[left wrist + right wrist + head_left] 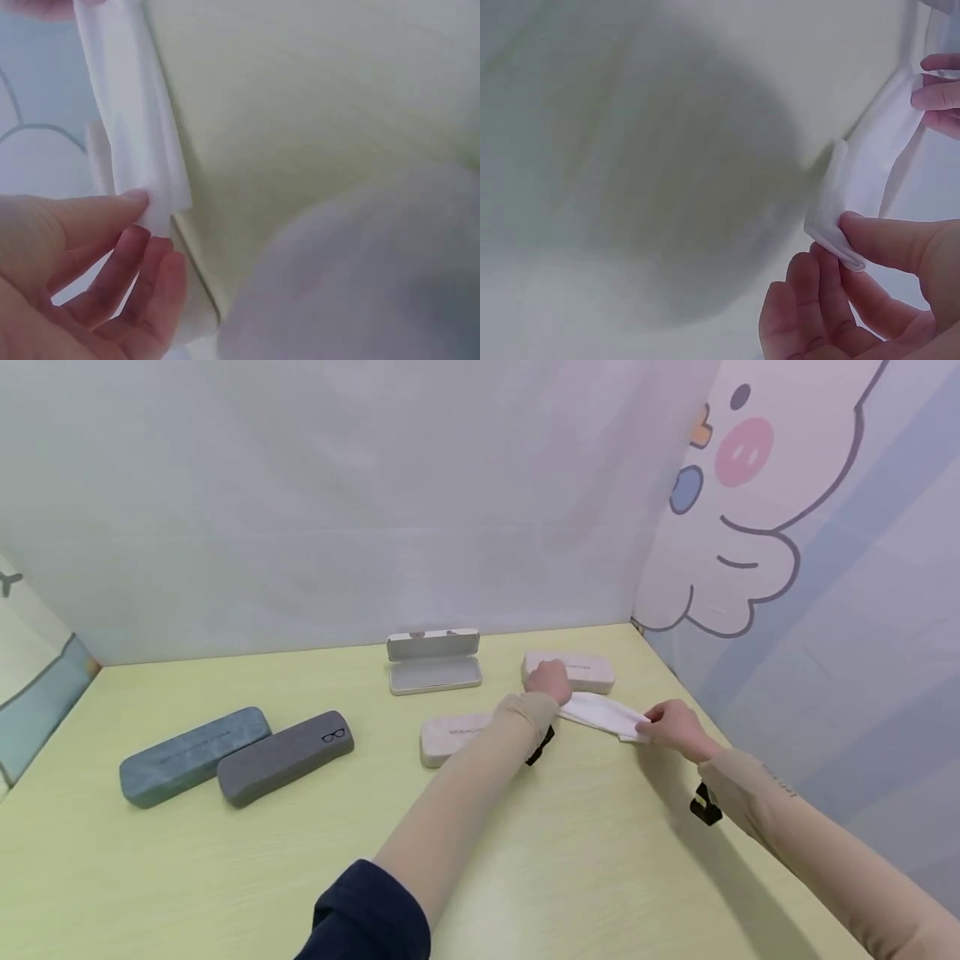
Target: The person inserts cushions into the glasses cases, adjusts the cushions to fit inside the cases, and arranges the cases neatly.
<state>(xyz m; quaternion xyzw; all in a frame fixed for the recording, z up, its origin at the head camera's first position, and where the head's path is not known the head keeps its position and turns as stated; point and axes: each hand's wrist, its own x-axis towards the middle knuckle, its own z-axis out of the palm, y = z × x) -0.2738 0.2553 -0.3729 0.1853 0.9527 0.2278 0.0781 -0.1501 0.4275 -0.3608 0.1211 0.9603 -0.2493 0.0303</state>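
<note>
A folded white cloth (598, 713) stretches as a narrow strip between both hands at the right of the table. My left hand (550, 682) pinches its left end, beside a pale glasses case (588, 670). In the left wrist view, the thumb and fingers of that hand (82, 277) grip the end of the cloth (135, 105). My right hand (677, 727) pinches the other end. The right wrist view shows the layered, folded end of the cloth (866, 176) between thumb and fingers of the right hand (885, 289).
Another pale glasses case (448, 737) lies partly behind the left forearm. An open case (435, 674) with a grey inside stands at the back. On the left, a blue-green case (193, 756) and a dark grey case (285, 758) lie side by side. A printed wall (840, 710) borders the right edge.
</note>
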